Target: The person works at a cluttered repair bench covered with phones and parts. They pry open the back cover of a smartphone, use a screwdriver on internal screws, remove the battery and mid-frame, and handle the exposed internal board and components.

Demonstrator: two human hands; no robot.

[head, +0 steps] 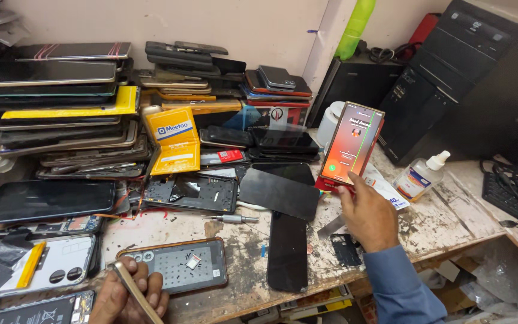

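My right hand (367, 216), in a blue sleeve, reaches toward a lit phone (352, 143) that stands tilted at the back right, its screen reddish with a green vertical line; my fingertips touch its lower edge. At the bottom left, my left hand (128, 297) is closed on a thin gold phone frame (136, 293), held edge-on. Just beyond it an opened phone (178, 264) lies on the worn table (433, 225), a small chip on its grey inner plate. Two dark screen panels (288, 243) lie in the middle.
Stacks of phones and screens (61, 108) fill the back left, with a yellow packet (175, 141) leaning on them. A screwdriver (235, 219) lies mid-table. A spray bottle (421, 176), black computer towers (433, 84) and a cable tangle (517, 192) stand at the right.
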